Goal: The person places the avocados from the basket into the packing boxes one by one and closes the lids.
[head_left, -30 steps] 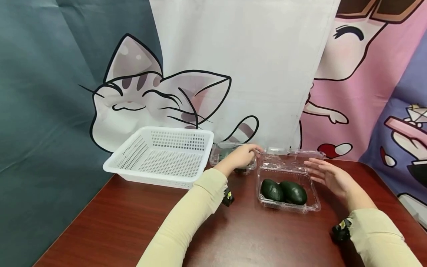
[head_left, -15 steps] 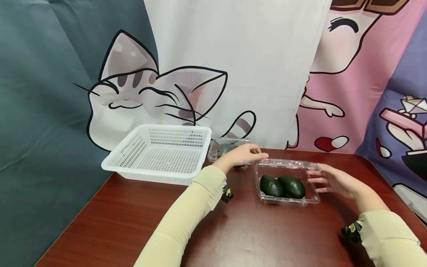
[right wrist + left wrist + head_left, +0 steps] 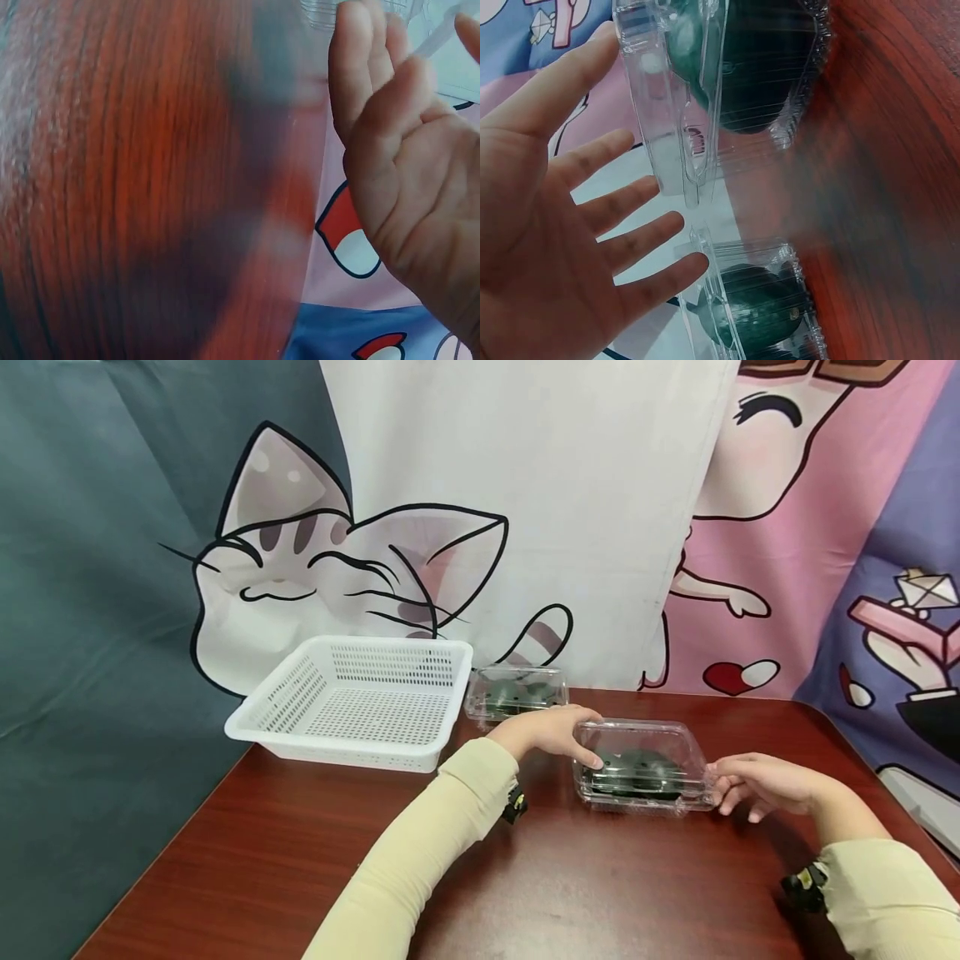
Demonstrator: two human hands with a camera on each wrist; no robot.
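A clear plastic clamshell box (image 3: 637, 737) stands on the table with its lid down, dark green avocados (image 3: 645, 775) showing through it. At its left end is my left hand (image 3: 555, 732); in the left wrist view its fingers are spread, and the thumb tip meets the edge of the clear box (image 3: 649, 97). My right hand (image 3: 763, 783) is at the box's right end, fingers loosely bent, the fingertips at the rim. Whether the lid is fully latched cannot be seen. In the right wrist view the right hand (image 3: 409, 150) covers most of the box.
Behind my left hand stands a second clear clamshell (image 3: 517, 687) with dark green fruit inside. A white perforated basket (image 3: 348, 758) sits at the back left of the reddish-brown table (image 3: 600, 893). A printed cloth (image 3: 615, 527) hangs close behind the table.
The box's lid has swung forward from standing open at the back to lying over the avocados. My left hand has lowered to the box's left end; my right hand has come down to its right end.
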